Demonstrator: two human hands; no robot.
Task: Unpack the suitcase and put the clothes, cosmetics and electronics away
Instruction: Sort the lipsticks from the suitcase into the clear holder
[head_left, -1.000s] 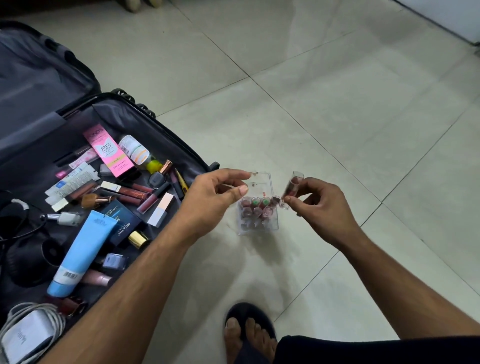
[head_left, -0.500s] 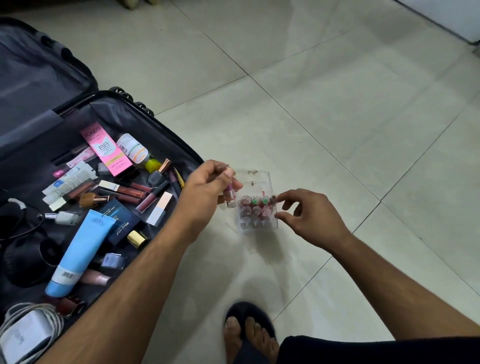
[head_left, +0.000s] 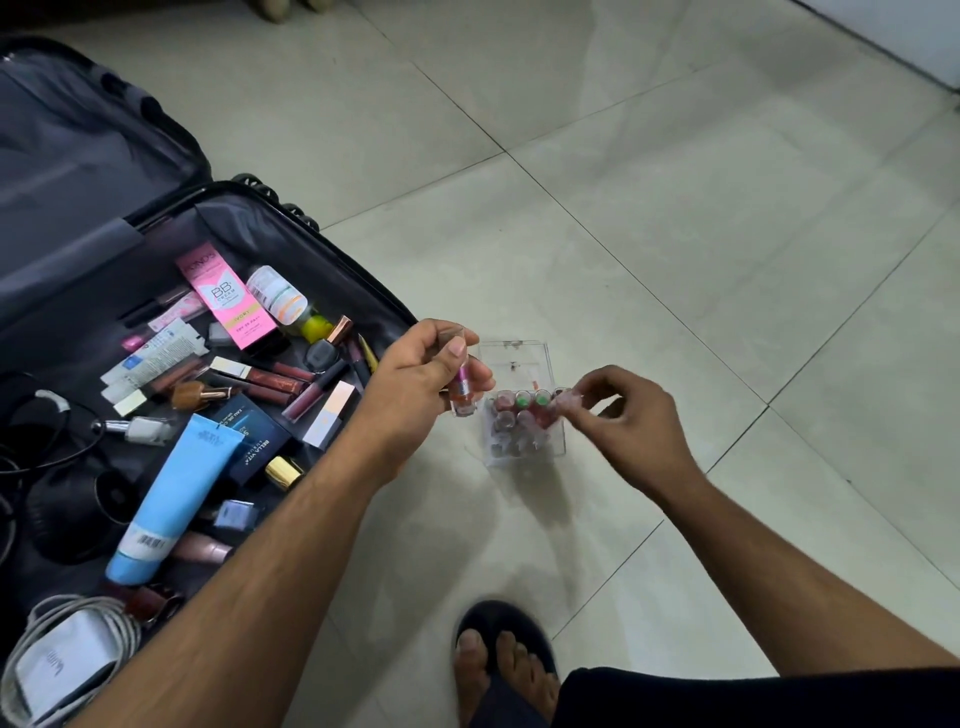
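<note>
An open black suitcase (head_left: 291, 223) lies on the floor at the left, filled with cosmetics: a pink BB cream box (head_left: 226, 301), a blue tube (head_left: 171, 499), lip glosses (head_left: 270, 379) and small bottles. A clear plastic organiser (head_left: 524, 410) with several lipsticks stands on the tiles beside it. My left hand (head_left: 415, 384) holds a small clear-capped lipstick (head_left: 461, 387) upright just left of the organiser. My right hand (head_left: 628, 426) has its fingertips at the organiser's right top edge, pinching a small clear lipstick (head_left: 569, 399), which is blurred.
A white charger with coiled cable (head_left: 62, 660) lies at the suitcase's lower left, with black cables and a dark round device (head_left: 72, 514) above it. My foot in a dark sandal (head_left: 498, 654) stands below the organiser. Pale floor tiles (head_left: 675, 208) spread to the right.
My right hand set its lipstick down towards the organiser and now works at its right edge. My left hand picked up a lipstick and holds it beside the organiser.
</note>
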